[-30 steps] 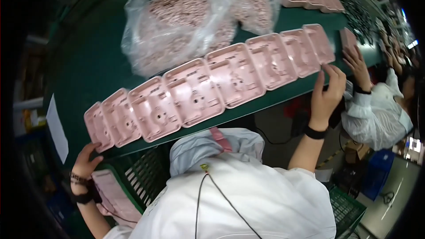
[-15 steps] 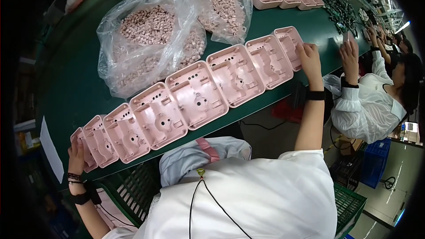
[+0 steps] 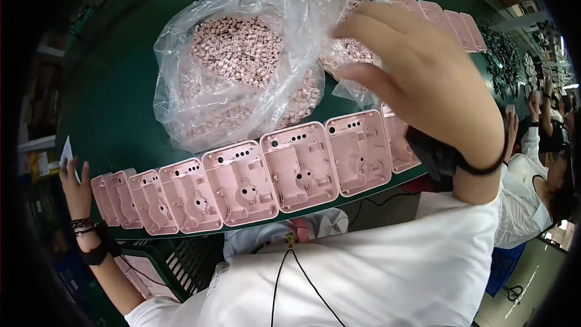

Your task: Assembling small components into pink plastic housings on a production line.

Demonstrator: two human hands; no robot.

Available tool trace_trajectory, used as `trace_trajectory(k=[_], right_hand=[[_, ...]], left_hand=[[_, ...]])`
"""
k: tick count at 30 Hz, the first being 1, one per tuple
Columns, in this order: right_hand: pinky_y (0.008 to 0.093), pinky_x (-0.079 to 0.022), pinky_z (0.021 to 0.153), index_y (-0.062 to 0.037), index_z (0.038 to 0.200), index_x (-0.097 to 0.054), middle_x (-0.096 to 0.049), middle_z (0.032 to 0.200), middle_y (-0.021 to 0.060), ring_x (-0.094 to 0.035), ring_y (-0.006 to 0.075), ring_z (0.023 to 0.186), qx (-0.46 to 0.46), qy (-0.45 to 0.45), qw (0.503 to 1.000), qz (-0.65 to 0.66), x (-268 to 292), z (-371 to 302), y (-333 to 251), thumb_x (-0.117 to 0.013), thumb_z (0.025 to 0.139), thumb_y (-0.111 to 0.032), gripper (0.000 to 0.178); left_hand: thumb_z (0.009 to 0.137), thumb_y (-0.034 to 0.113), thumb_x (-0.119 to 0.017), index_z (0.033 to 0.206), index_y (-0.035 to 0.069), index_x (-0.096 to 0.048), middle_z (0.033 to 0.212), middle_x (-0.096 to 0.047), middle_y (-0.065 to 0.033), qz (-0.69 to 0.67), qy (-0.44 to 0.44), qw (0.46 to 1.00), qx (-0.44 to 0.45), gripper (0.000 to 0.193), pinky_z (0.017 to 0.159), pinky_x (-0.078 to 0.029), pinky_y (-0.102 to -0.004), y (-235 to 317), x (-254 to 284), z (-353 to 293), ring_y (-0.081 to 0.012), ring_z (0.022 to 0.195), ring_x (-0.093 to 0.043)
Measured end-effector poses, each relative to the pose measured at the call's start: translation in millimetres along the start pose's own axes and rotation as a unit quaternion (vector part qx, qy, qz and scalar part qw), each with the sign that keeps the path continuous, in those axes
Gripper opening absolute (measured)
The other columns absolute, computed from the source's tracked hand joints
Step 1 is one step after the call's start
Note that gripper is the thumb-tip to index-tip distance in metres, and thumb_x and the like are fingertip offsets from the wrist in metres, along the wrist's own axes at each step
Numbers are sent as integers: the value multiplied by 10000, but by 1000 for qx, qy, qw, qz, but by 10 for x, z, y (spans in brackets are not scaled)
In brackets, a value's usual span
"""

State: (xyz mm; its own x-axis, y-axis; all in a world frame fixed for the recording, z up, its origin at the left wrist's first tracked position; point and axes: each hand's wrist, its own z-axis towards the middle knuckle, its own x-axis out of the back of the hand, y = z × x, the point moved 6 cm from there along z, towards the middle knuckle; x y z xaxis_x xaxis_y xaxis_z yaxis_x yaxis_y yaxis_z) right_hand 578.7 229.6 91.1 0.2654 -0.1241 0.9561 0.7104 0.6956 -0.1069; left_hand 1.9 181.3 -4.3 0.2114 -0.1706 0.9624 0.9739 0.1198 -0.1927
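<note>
A row of several pink plastic housings lies open side up along the table's near edge, with posts and round holes inside. Just beyond the row's left end is my left hand, fingers spread and holding nothing I can see. My right hand is raised with thumb and fingers apart, nothing visible in it. It hides part of a clear plastic bag of small pink parts and the row's right end. A larger clear bag of similar parts lies open behind the row.
More pink housings stand at the back right, near a pile of dark parts. A co-worker in a white top sits at the right. Below the table's edge is a green crate; a white sheet lies far left.
My right hand has left the row's right end and risen over the second bag. My left hand has come off the leftmost housing and opened. The view has shifted.
</note>
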Motion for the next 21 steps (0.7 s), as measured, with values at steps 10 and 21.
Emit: trace_trajectory(k=[10,21], right_hand=[[418,-456,801,8,1026,-550,-552,1038,177,-552,356,960,98,-117,987,-50,-1885,1119,-187,-555,828,-302,369],[407,-474,777,-31,1086,-588,-636,979,154,-599,324,935,-13,-182,983,0,-1443,1388,-188,-542,833,-251,339]], left_hand=[[904,82,-427,1038,-18,-546,1106,-545,-173,-439,273,853,-72,205,920,-370,-368,1923,2286,-292,-270,1036,-524],[905,170,-479,898,-9,-501,699,-469,-59,-775,167,601,-101,180,572,-364,-220,2590,1704,-786,-106,579,-435]])
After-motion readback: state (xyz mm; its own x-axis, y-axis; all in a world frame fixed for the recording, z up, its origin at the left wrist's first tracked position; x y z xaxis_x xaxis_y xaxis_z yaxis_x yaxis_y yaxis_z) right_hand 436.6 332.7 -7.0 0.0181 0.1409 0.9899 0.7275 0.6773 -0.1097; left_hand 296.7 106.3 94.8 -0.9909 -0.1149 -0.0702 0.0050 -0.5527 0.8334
